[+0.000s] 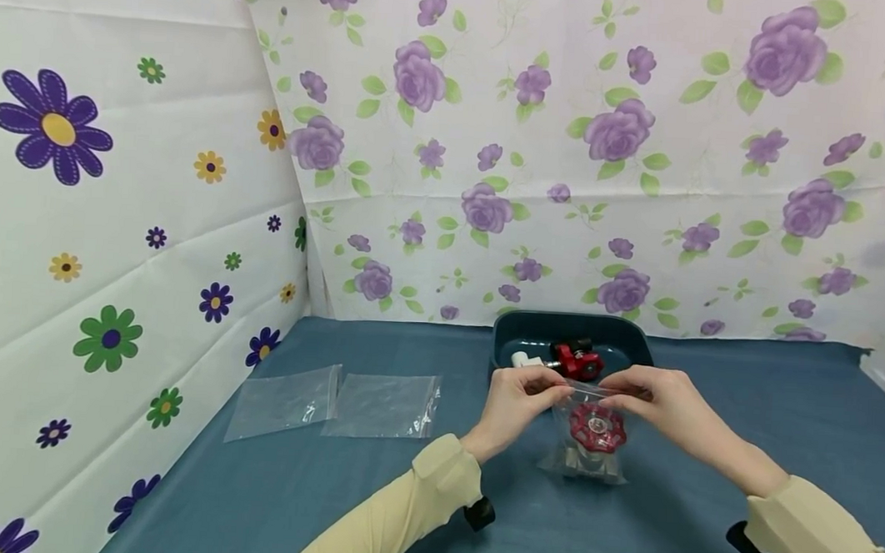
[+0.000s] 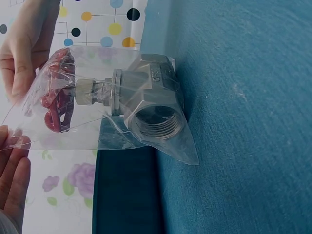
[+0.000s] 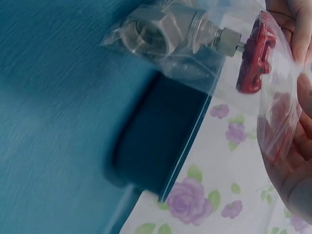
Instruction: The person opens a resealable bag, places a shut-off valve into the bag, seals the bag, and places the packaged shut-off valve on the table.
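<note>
Pale sleeves [image 1: 385,516] reach across a counter [image 1: 235,508] as left hand [image 1: 514,403] and right hand [image 1: 650,398] pinch a clear bag's [image 1: 560,433] mouth; inside, the valve [image 1: 597,427] is upright, wheel uppermost, just below and between both, neither clearly nearer.

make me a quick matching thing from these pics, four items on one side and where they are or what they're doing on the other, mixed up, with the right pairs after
Column one
1. valve
2. flat clear bags
3. dark tray
4. left hand

Column two
A. pinching the held bag near its top
B. lying side by side on the blue surface
C. inside the held bag
D. containing red and white parts

Pairs: 1-C, 2-B, 3-D, 4-A
</note>
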Demonstrator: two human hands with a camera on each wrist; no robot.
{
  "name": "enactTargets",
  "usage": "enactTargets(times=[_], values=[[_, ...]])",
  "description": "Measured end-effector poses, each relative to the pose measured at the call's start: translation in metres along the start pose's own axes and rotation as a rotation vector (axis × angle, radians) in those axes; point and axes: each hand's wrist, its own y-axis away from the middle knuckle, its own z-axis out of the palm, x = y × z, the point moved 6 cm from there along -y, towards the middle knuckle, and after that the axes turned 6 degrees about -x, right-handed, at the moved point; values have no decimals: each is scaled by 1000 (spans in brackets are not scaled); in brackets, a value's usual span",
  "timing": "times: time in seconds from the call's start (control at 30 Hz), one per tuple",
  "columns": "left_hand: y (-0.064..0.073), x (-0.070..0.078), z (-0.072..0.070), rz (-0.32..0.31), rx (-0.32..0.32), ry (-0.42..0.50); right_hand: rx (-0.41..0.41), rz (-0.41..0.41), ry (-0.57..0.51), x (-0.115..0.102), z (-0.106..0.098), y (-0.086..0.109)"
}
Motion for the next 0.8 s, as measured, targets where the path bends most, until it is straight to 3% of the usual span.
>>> enactTargets(times=[0.2, 0.47, 0.8], values=[[1, 12, -1, -7, 9, -3, -7, 19, -11, 6, -3, 6], [0, 10, 0, -3, -1, 6, 56, -57, 18, 4, -3, 8], [0, 12, -1, -2, -3, 11, 37, -23, 11, 2, -3, 6]])
